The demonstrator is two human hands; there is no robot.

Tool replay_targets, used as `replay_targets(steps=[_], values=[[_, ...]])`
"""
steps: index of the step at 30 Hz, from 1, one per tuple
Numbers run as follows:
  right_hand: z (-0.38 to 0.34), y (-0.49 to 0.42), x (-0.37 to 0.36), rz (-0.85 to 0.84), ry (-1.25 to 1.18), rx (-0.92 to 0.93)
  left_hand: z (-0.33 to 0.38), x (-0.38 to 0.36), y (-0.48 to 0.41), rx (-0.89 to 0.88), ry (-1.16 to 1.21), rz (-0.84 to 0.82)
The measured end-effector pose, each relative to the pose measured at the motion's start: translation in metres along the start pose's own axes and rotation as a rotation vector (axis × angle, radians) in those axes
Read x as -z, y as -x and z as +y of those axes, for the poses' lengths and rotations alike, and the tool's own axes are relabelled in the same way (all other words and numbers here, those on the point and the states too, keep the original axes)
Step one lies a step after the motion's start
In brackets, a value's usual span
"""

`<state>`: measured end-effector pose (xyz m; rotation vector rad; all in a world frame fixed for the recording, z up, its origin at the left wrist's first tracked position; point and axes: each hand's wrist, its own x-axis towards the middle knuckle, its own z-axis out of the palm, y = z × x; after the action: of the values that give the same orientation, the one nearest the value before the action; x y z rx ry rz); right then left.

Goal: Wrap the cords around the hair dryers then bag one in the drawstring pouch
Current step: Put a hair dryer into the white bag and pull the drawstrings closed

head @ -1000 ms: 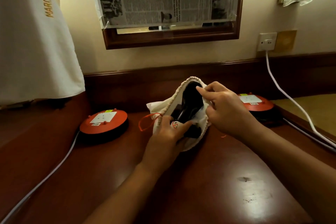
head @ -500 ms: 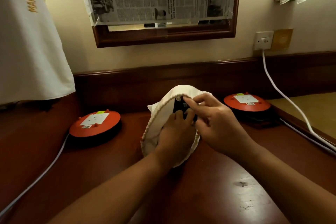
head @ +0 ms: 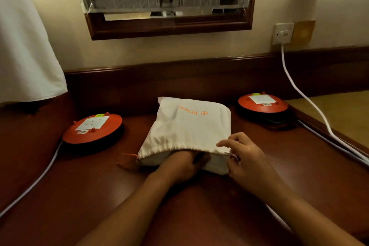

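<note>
A white drawstring pouch (head: 191, 128) with orange lettering lies flat on the dark wooden desk (head: 199, 205), its mouth facing me. My left hand (head: 179, 166) is pushed into the mouth, fingers hidden inside. A dark bit of the hair dryer (head: 200, 159) shows at the opening; the rest is hidden in the pouch. My right hand (head: 243, 156) pinches the right corner of the pouch's rim. An orange drawstring (head: 127, 156) trails from the left corner.
Two orange round socket reels stand on the desk, one at the left (head: 92, 129) and one at the back right (head: 262, 104), each with a white cable. A white cloth (head: 26, 46) hangs at the left. A newspaper-covered mirror (head: 169, 0) and a wall socket (head: 283, 33) are behind.
The pouch went from held upright with its mouth open to lying flat on the desk. The dryer sank inside and my left hand pushed in after it.
</note>
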<state>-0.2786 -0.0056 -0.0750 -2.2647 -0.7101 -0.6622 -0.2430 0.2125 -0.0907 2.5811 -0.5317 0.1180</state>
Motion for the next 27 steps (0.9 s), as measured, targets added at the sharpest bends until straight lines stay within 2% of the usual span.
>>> replay_targets(steps=[3,6,9,11,13,16,18,21,24,27], values=[[0.007,0.015,-0.009,-0.018,0.029,-0.079,-0.011,0.011,0.035,-0.081,0.056,0.137],[0.008,0.02,-0.017,-0.032,0.068,-0.126,-0.028,0.027,0.062,-0.131,-0.004,0.358],[0.0,0.013,-0.023,-0.019,0.23,-0.031,-0.04,0.04,0.078,-0.131,-0.077,0.584],[-0.011,0.006,-0.03,-0.045,0.311,0.059,-0.041,0.046,0.077,-0.083,-0.199,0.674],[-0.02,-0.002,-0.042,-0.118,0.382,0.105,-0.047,0.049,0.072,-0.018,-0.287,0.657],[-0.02,-0.016,-0.057,-0.19,0.435,0.093,-0.059,0.043,0.066,0.079,-0.307,0.401],[-0.018,-0.022,-0.064,-0.196,0.413,0.079,-0.066,0.038,0.065,0.107,-0.236,0.302],[-0.018,-0.023,-0.073,-0.172,0.364,0.076,-0.071,0.037,0.066,0.08,-0.11,0.327],[-0.014,-0.023,-0.074,-0.079,0.329,-0.007,-0.073,0.041,0.069,0.037,0.016,0.35],[-0.007,-0.017,-0.066,-0.02,0.349,-0.098,-0.072,0.043,0.074,0.109,0.11,0.485]])
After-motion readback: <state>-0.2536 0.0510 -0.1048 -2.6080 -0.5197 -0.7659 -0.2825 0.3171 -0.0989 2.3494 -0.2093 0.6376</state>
